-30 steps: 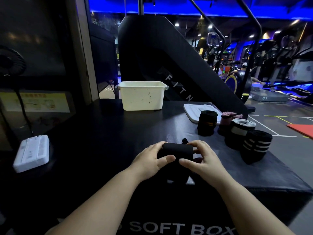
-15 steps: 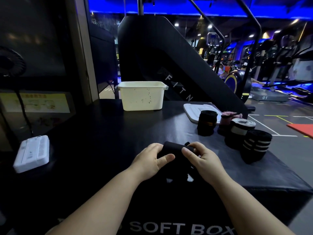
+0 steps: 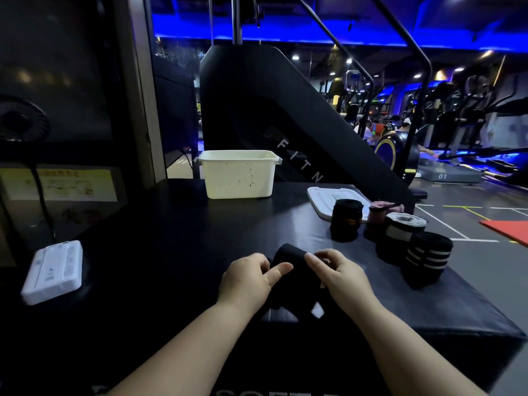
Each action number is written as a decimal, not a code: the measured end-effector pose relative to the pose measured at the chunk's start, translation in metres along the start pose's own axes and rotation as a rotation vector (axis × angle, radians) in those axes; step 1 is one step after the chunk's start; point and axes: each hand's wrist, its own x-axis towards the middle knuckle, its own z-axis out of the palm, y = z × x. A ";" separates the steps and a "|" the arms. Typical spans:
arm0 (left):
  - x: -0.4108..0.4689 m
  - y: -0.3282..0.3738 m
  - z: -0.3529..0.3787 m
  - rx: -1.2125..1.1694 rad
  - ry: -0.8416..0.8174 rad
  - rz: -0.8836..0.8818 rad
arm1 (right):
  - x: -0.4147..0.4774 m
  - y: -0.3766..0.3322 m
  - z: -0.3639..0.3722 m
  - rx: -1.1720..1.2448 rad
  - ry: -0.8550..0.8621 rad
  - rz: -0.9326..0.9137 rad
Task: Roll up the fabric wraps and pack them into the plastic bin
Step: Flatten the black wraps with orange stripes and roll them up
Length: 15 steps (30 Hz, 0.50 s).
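Both hands grasp a black fabric wrap at the near middle of the black padded box.

The left hand (image 3: pixel 248 278) grips the black wrap (image 3: pixel 291 258) with its thumb across the front, and the right hand (image 3: pixel 340 277) pinches its right side with curled fingers. The wrap's loose tail hangs down the near side of the padded box (image 3: pixel 171 238). At the far edge stands the white plastic bin (image 3: pixel 238 178), open, with its lid (image 3: pixel 323 195) lying flat to the right. Four rolled wraps stand at the right: a black roll (image 3: pixel 345 220), a pink roll (image 3: pixel 377 215), a white-topped roll (image 3: pixel 400 238) and a striped roll (image 3: pixel 427 260).
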 end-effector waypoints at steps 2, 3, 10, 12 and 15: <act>0.003 0.004 0.000 -0.030 -0.003 -0.024 | 0.002 -0.003 -0.001 -0.017 -0.014 -0.005; 0.006 0.006 0.000 -0.055 -0.016 -0.039 | 0.003 -0.003 -0.002 -0.040 -0.019 -0.007; 0.028 0.023 0.010 -0.274 -0.161 -0.051 | 0.010 -0.009 -0.004 -0.175 -0.026 -0.012; 0.031 0.031 0.007 -0.342 -0.173 -0.054 | 0.012 -0.009 -0.004 -0.183 -0.030 -0.009; 0.038 0.036 0.008 -0.481 -0.220 -0.053 | 0.016 -0.011 -0.001 -0.222 -0.033 -0.031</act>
